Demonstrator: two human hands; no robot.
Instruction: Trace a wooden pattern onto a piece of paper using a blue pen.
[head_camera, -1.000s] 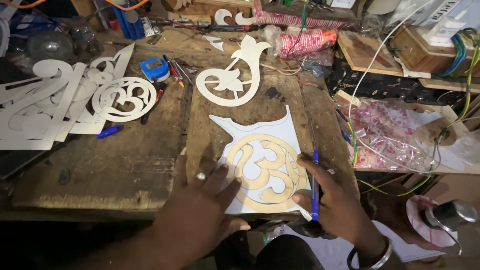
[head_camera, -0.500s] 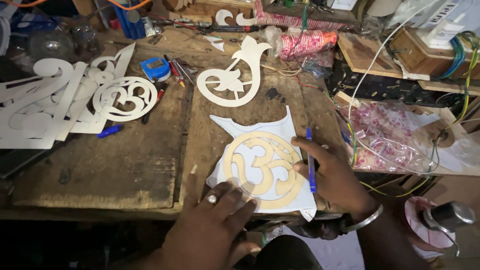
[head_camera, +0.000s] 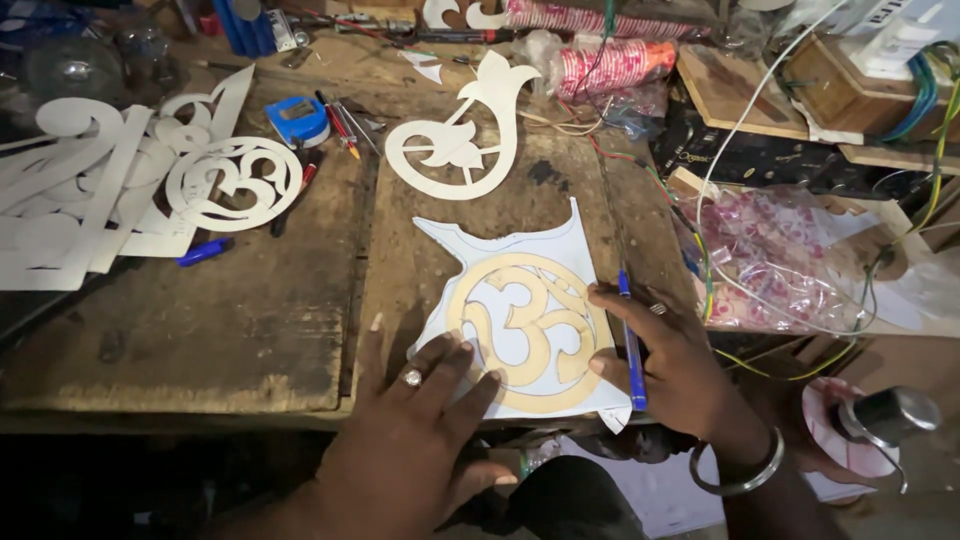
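The round wooden cutout (head_camera: 525, 335), a pale ring with a curling symbol inside, lies flat on a white sheet (head_camera: 520, 250) near the front edge of the workbench (head_camera: 200, 320), the sheet's upper part jutting out bare above it. From the left, the left hand (head_camera: 410, 430) lies spread with its fingers flat on the sheet and just touching the ring's lower left rim; it grasps nothing, and the flat press looks meant to stop template and sheet from sliding. On the other side, the right hand (head_camera: 665, 365) rests its fingertips on the ring's right rim, pinning that edge too, while a blue pen (head_camera: 632, 340) is tucked loosely between its fingers, tip toward the person, kept handy rather than writing.
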